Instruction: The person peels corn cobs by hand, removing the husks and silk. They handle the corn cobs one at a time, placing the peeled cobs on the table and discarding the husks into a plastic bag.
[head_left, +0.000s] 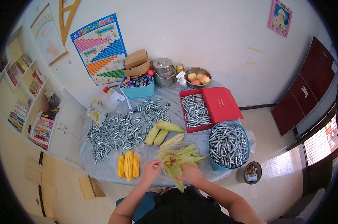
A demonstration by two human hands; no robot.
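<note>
My left hand [151,171] is closed, its fingertips pinched at the edge of a clear plastic bag [162,167] beside a heap of green corn husks [184,158]. Brown silk lies among the husks. At the heap's near side, my right hand [190,174] has its fingers curled into the leaves, partly hidden by them. Left of my left hand lie several peeled yellow corn cobs [128,166] on clear plastic. Beyond the heap rest several ears of corn in pale green husk [162,133], and a paler ear [172,141] is just behind the leaves.
Small metal cylinders [118,130] are spread over the table's left half. More fill a red box [195,110] and a blue tub [229,145]. At the back stand a blue basket [139,89], a steel pot [164,76] and a bowl of peaches [197,78]. A bin [249,173] stands right.
</note>
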